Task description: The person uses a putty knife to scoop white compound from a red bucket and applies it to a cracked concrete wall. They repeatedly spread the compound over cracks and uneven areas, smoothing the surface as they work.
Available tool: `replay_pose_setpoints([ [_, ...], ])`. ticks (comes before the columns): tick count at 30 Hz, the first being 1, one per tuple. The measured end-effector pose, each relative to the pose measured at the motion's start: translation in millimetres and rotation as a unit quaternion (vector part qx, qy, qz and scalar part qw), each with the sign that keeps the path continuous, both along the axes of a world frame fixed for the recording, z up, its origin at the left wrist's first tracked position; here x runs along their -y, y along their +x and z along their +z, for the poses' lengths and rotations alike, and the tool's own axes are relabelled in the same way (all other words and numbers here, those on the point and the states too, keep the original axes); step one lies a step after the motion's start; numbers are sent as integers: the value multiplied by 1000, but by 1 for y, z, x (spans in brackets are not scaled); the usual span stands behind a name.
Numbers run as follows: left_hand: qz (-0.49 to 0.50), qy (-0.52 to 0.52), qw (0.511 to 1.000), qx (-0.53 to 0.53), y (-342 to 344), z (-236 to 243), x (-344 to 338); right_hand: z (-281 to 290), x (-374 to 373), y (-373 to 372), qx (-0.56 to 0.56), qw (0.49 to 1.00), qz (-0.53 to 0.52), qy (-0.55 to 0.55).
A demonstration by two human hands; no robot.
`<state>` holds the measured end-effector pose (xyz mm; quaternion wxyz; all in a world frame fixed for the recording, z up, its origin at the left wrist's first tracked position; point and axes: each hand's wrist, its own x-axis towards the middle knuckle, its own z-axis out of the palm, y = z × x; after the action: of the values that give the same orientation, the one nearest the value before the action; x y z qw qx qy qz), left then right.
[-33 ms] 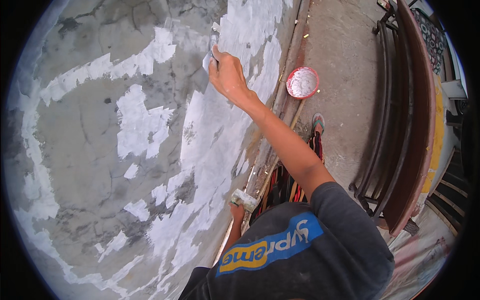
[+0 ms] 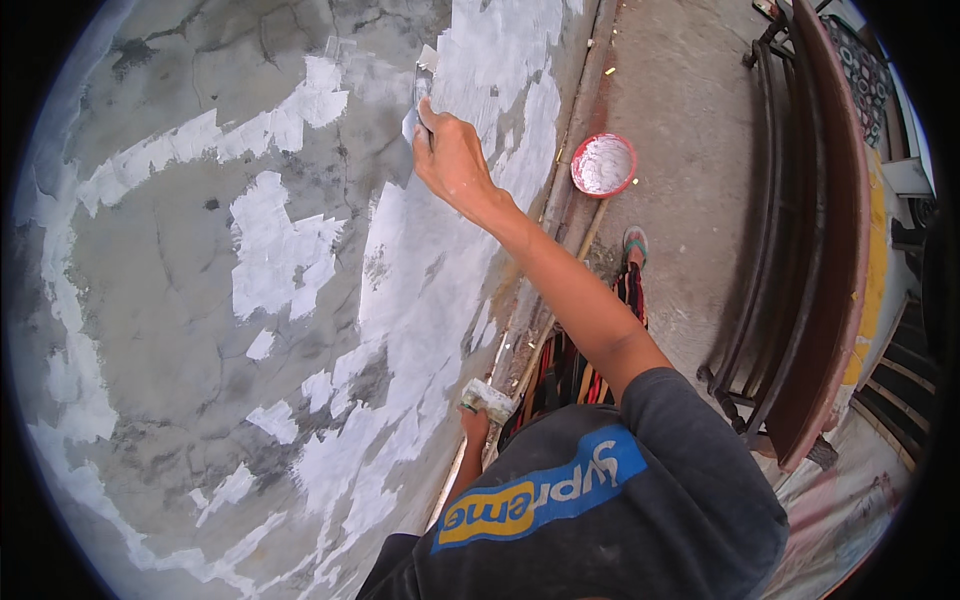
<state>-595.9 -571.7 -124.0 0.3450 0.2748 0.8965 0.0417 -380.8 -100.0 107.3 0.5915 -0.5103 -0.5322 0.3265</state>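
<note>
My right hand is closed around a putty knife whose blade lies against the grey wall, at the edge of a broad band of white putty. A dab of white shows at the far end of the knife. Lower down, close to my body, my left hand grips a wide scraper smeared with white putty. Part of that hand's grip is hidden. A red bowl of white putty stands on the ground to the right of my right forearm.
A long brown bench runs along the right side. My sandalled foot stands on the concrete floor below the bowl. A narrow ledge follows the foot of the wall. White putty patches dot the cracked surface.
My right hand and the putty knife have slid slightly toward me and to the left along the wall. My left hand and its scraper keep their place.
</note>
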Motion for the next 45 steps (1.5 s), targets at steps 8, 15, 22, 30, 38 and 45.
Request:
replay_pose_setpoints([
  [8,-70,23,997,-8,-8,-25,0,13,-9,75,-25,989,110,-95],
  [15,-62,24,997,-26,8,5,-29,2,-3,52,-18,987,145,-67],
  [22,-37,3,999,17,-3,-18,-2,1,-14,85,11,987,136,-87],
  [30,-32,-3,999,-6,-1,-10,-1,-8,3,68,24,984,163,-67],
  [38,-1,-12,999,-47,-10,-12,-3,-12,-23,61,20,988,116,-94],
  [45,19,-10,1000,16,1,-10,7,28,-16,13,125,978,125,-114],
])
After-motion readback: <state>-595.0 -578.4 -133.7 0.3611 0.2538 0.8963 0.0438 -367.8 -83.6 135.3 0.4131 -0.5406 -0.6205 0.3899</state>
